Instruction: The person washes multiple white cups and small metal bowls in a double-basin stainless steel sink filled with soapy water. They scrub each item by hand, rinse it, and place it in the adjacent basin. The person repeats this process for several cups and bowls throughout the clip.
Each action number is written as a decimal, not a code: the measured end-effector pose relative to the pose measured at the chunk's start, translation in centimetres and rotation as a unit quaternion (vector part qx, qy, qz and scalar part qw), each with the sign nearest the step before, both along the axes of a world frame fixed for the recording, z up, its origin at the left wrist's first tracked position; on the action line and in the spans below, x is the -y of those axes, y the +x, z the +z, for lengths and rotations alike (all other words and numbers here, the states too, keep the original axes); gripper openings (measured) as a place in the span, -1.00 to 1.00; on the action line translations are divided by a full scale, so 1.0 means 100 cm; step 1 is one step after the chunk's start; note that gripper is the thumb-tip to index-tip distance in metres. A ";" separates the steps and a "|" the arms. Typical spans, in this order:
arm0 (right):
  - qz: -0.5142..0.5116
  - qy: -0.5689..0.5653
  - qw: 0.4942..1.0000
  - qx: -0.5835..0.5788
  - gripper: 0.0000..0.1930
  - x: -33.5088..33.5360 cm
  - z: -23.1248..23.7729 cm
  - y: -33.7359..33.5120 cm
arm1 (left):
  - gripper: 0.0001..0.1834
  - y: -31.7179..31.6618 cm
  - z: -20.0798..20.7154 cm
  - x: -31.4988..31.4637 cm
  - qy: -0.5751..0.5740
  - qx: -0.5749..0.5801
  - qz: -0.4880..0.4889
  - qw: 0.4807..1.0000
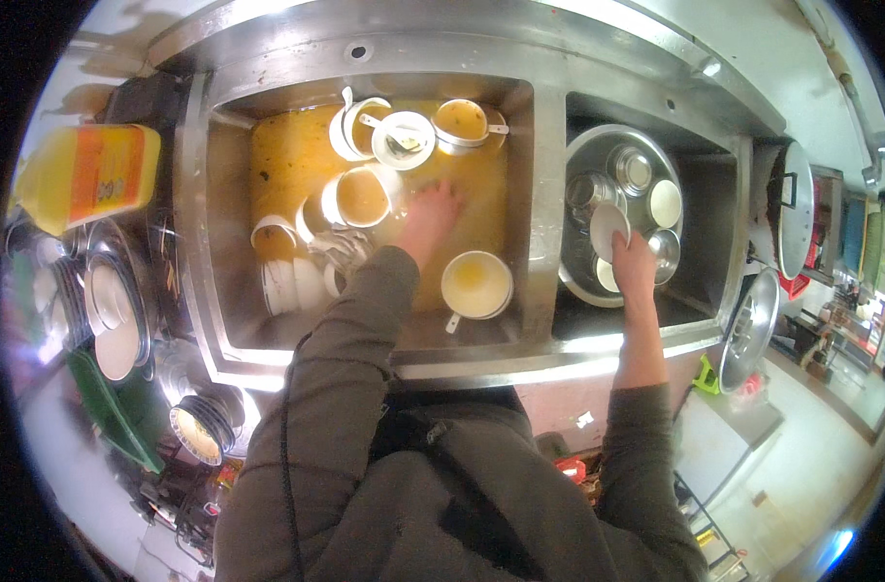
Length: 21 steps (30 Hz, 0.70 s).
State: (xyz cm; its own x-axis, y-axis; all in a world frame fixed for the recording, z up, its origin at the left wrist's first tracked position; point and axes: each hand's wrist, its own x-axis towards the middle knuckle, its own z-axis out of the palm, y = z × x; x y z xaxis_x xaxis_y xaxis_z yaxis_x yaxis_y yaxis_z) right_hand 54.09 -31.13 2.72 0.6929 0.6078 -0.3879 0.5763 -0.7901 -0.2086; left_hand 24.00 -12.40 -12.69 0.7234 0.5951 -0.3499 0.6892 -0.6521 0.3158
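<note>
Centre: the left hand [433, 211] lies in murky water [481, 218], grip indeterminable. Centre right: the right hand [634, 260] clasps 1 white dish [608, 227] over a steel basin [596, 147].

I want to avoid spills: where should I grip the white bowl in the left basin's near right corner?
Probably take the white bowl by its right rim, from above: it faces up with yellowish contents, that rim is uncovered, and a white handle juts out at near left.

Double sink [544, 233] in front of me. On my left, the left basin [226, 223]: murky orange-brown water [302, 136] around white bowls [477, 285], some upright, some tipped. The right basin [709, 199]: one wide steel tub [598, 144].
</note>
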 end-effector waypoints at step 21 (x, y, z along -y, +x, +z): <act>0.458 -0.046 0.850 -0.255 -0.58 -0.109 -0.027 -0.319 | -0.50 -0.140 0.096 -0.034 -0.122 0.050 0.382 0.915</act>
